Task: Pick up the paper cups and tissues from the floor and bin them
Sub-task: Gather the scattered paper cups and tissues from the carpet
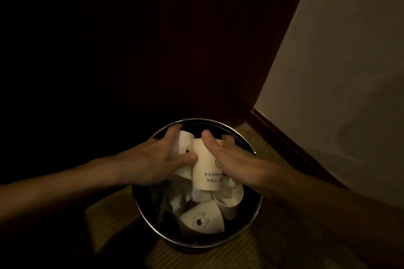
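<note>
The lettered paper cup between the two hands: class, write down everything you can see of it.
The lettered cup is smooth cream paper with dark capitals printed on its side, partly covered. It is held tilted above the bin, over cups and tissues already inside. The right hand grips it, thumb on top, fingers behind. The left hand, gripping a second cup beside it, touches its side with the thumb.

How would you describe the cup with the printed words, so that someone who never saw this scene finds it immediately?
Find the round metal bin on the floor, with two hands over its mouth. The right hand holds the lettered cup, next to a second cup in the left hand. Only it carries printed capital letters; the cup lying lower in the bin shows an animal drawing.
</note>
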`<move>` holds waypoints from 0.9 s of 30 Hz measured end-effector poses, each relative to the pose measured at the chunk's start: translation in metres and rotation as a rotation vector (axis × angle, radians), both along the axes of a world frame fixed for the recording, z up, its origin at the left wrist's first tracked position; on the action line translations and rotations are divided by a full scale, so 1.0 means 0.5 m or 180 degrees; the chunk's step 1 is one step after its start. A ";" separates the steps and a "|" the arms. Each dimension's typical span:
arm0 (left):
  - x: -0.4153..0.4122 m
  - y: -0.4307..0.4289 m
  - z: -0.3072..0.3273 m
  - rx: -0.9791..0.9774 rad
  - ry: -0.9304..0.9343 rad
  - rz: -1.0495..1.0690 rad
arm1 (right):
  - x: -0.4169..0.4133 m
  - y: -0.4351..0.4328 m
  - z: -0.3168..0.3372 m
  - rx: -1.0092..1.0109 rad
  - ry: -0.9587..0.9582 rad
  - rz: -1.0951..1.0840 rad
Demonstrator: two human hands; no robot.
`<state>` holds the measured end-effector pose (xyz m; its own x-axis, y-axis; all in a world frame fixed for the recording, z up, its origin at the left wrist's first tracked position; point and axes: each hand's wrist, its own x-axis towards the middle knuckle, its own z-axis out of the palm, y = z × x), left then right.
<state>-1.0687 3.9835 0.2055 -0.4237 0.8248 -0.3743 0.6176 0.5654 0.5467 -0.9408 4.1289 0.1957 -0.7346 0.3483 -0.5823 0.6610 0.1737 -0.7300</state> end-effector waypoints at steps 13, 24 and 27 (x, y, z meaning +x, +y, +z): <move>-0.026 0.092 0.113 -0.0121 0.1167 -0.0719 | 0.060 0.022 0.086 0.1327 -0.0107 0.1314; 0.427 0.261 0.362 0.1391 0.1413 -0.2302 | 0.633 0.045 0.305 0.2485 -0.0060 -0.0115; 0.652 0.284 0.370 0.1561 0.1399 -0.2987 | 0.877 -0.001 0.313 0.2547 -0.0304 -0.0519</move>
<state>-0.7428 4.1256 0.3906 0.4210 0.9012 0.1028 0.8755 -0.4334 0.2136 -0.5022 4.1282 0.3519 -0.5987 0.7828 -0.1700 0.7760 0.5141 -0.3654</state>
